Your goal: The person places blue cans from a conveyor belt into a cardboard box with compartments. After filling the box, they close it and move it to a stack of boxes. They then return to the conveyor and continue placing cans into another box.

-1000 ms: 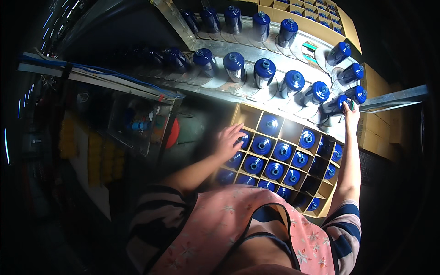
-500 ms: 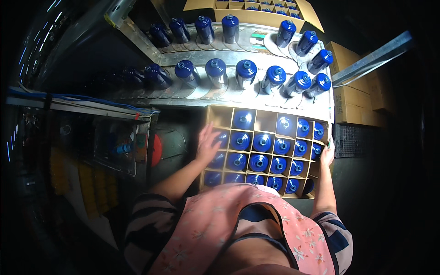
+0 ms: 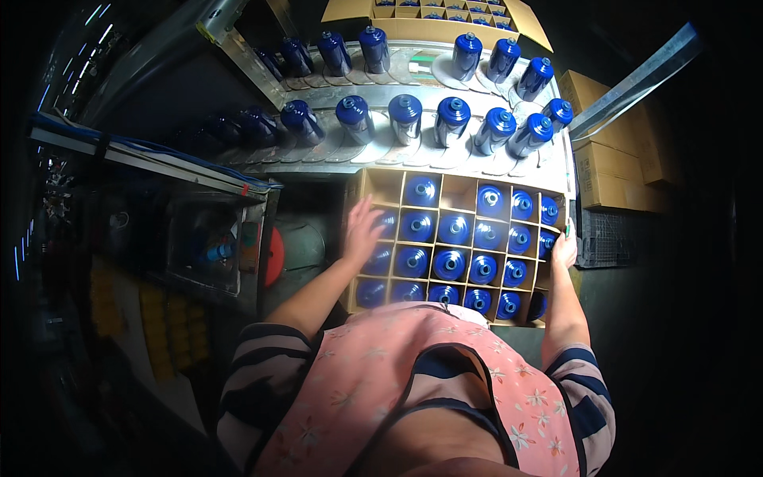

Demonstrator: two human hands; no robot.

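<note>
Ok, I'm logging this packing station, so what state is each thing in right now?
Cardboard box: open, its divider cells mostly filled; two cells in the top row look empty.
Blue bottles in the box: upright, one per cell.
Blue bottles on the conveyor: standing, unpacked, in rows.
Left hand: flat on the box's left edge.
Right hand: gripping the box's right edge.
Far carton: open, flaps out.

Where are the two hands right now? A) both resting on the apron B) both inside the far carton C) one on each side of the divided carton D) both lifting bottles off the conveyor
C: the left hand rests on the left edge of the divided cardboard carton of blue bottles, and the right hand is on its right edge.
</note>
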